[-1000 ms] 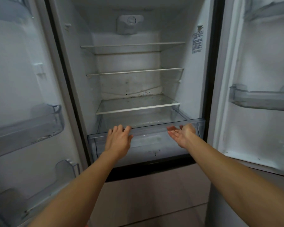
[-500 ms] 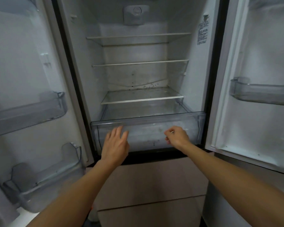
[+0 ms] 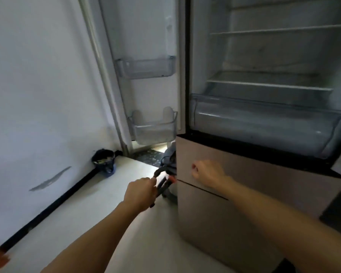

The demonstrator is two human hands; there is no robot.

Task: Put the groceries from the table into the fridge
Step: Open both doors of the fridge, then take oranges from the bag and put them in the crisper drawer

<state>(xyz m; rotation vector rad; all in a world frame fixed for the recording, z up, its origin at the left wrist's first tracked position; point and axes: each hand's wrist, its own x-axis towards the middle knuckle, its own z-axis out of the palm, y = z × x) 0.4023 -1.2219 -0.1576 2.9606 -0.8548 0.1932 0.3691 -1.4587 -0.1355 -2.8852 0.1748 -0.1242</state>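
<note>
As its door (image 3: 146, 36) stands open, beige fridge (image 3: 274, 174), clear drawer (image 3: 264, 125)

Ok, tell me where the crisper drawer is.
Head view, right side: the crisper drawer sits at the bottom of the open fridge, under the lowest shelf, above the beige drawers.

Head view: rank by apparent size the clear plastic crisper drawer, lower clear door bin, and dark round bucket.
Largest: clear plastic crisper drawer
Then: lower clear door bin
Smallest: dark round bucket
</note>
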